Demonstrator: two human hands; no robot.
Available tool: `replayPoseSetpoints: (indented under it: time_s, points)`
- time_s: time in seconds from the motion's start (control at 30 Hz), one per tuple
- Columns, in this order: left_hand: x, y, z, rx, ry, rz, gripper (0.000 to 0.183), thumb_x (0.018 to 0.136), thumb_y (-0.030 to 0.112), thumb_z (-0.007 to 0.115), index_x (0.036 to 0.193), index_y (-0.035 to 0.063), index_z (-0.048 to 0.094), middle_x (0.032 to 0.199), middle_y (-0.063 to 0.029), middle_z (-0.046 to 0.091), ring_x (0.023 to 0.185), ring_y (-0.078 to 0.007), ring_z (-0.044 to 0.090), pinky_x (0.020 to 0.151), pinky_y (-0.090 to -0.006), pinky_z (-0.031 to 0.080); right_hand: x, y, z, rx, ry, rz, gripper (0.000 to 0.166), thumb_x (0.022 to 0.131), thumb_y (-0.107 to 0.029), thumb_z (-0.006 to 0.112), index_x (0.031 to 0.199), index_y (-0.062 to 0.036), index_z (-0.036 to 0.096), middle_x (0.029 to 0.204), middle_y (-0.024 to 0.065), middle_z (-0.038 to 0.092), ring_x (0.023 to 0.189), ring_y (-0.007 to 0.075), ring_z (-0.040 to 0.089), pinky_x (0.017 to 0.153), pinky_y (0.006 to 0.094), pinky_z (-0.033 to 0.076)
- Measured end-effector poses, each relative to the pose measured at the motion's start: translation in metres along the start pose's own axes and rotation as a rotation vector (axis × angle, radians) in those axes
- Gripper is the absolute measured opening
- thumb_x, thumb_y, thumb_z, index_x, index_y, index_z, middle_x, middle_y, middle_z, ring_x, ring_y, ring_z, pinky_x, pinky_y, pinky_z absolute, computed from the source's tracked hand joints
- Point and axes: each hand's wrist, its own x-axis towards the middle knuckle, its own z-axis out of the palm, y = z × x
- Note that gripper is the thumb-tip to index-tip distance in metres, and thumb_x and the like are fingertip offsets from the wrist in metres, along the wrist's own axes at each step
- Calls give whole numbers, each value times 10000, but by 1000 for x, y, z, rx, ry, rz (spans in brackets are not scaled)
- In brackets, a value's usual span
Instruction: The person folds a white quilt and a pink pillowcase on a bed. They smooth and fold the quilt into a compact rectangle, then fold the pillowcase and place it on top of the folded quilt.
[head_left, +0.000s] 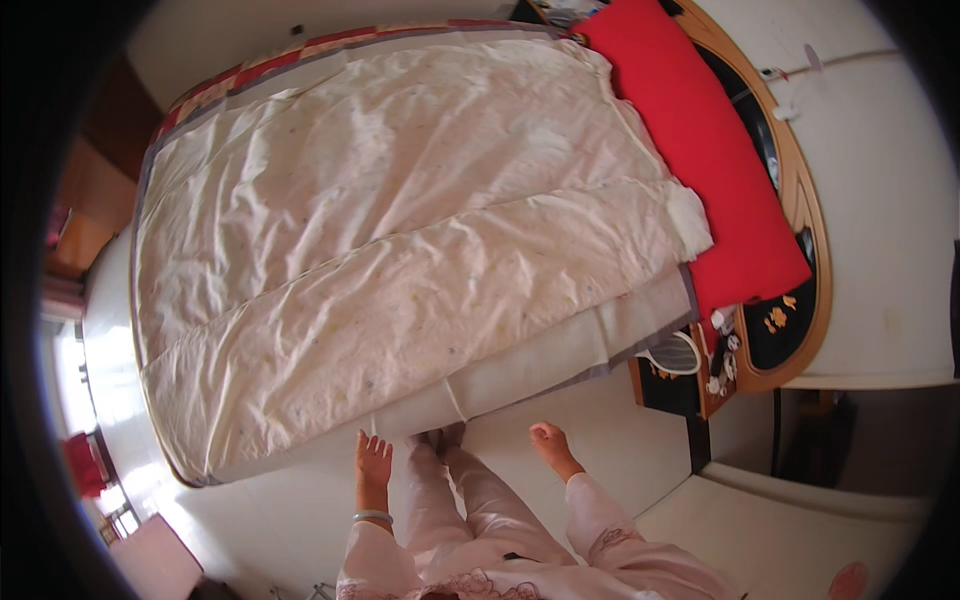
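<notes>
My left hand (373, 459), with a bangle on its wrist, is held out near the bed's long edge, fingers apart and nothing in it. To the right, my right hand (551, 442) hangs over the floor with its fingers curled; whether they are fully closed is hard to tell, and no object shows in it. A pale, wrinkled quilt (420, 217) covers most of the bed, its near strip marked off by a lengthwise fold or edge. Along the near side a pale bed sheet (517, 375) with a grey border shows. A long red pillow (705, 150) lies across the headboard end.
The curved wooden headboard (821, 300) stands against the wall at right. Beside it, a nightstand (671, 391) holds a white racket-shaped object (675, 352) and small items. A pink-topped piece of furniture (157, 559) is at lower left. Pale floor (622, 450) lies below the bed.
</notes>
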Motion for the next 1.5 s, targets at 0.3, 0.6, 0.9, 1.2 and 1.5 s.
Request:
replayPoseSetpoints:
  time_s: [0.3,0.6,0.9,1.2,1.5]
  points:
    - [18,-41,85,238,-114,-66,907,830,492,606,1438,24,121,1485,-135,168,1379,-304,142,1106,-450,179,31,53,-141,560,331,381,209,843,-260,573,922,-68,586,801,73,636,681,169,630,596,281,487]
    - [54,-119,172,237,-40,-3,946,812,514,618,1442,40,94,1488,-136,169,1382,-297,139,1109,-457,165,235,104,-314,787,527,301,264,853,-274,566,991,-50,564,861,90,635,731,192,630,627,319,508]
    - [95,-242,263,92,18,34,707,850,461,596,1319,12,314,1333,-114,391,1225,-274,376,1037,-437,290,464,131,-427,959,453,310,617,795,-502,638,1231,-91,489,1143,80,555,965,193,543,809,341,448]
    - [116,-266,320,-77,-26,123,327,869,317,607,1112,104,553,1134,-89,569,1050,-257,534,933,-409,416,524,115,-461,1339,313,-66,588,776,-317,710,1278,-121,477,1214,52,556,1080,239,541,933,401,447]
    - [99,-297,364,-76,76,301,361,918,262,549,1168,9,486,1150,-154,541,996,-277,561,820,-424,500,526,88,-495,1091,525,-4,482,828,-213,637,1219,33,498,1201,124,547,1049,269,549,886,399,471]
